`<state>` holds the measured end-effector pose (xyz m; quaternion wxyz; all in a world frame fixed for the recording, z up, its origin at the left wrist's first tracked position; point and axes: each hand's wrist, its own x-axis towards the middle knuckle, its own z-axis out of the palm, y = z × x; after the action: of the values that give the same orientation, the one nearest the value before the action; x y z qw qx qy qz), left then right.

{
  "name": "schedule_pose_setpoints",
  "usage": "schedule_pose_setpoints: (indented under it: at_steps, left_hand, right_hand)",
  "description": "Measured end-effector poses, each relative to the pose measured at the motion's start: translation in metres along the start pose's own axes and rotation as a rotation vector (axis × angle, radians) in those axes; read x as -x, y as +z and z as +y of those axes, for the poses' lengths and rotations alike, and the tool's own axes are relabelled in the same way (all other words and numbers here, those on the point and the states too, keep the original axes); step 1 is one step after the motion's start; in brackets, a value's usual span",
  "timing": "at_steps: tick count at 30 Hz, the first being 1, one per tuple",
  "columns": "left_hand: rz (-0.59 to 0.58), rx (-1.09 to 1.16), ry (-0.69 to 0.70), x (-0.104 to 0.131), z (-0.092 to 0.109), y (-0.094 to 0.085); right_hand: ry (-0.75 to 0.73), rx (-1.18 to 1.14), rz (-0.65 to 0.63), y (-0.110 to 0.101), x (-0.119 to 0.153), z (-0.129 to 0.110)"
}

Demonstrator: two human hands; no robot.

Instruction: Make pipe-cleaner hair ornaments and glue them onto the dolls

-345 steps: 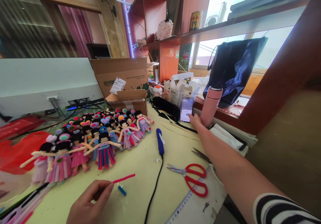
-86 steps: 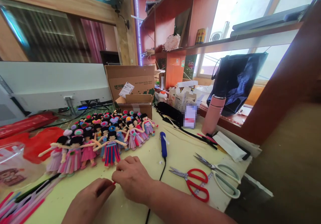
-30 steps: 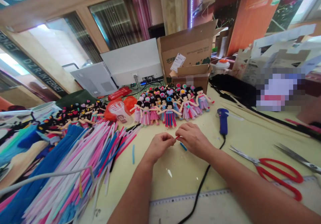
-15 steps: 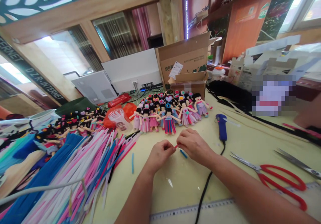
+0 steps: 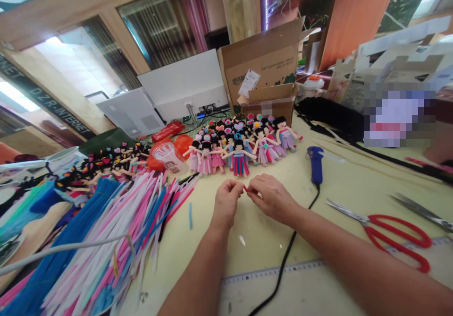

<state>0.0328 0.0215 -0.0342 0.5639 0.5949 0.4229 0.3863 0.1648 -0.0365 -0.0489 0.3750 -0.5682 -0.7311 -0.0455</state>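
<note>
Strip (image 5: 245,189): red, held between both hands above the tabletop (image 5: 258,240).
Left hand (image 5: 227,199): strip's left end pinched by thumb and fingers.
Right hand (image 5: 272,195): strip's other end pinched likewise.
Dolls (image 5: 241,163): clustered just beyond the hands.
Glue gun (image 5: 316,167): laid on the tabletop, right of the dolls.
Pipe cleaners (image 5: 116,221): heaped at left.

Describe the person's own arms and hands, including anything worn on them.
Both the left hand and the right hand are bare, with no gloves. No watch or bracelet shows at either wrist, and no sleeve shows on either forearm.
</note>
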Motion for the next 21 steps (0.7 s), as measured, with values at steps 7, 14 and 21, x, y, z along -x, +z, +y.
schedule_pose_setpoints:
  at_steps: [7,14,21]
  left_hand:
    - [-0.031,0.054,-0.116,-0.003,0.002,-0.004]
    - [-0.228,-0.262,-0.059,-0.006,0.014,-0.022]
    - [-0.289,-0.417,-0.043,-0.002,0.018,-0.021]
  right_hand:
    - [0.021,-0.026,-0.017,-0.006,-0.002,0.005]
    - [0.005,0.054,-0.133,-0.014,-0.004,0.008]
    - [0.011,0.119,-0.177,-0.018,-0.004,0.004]
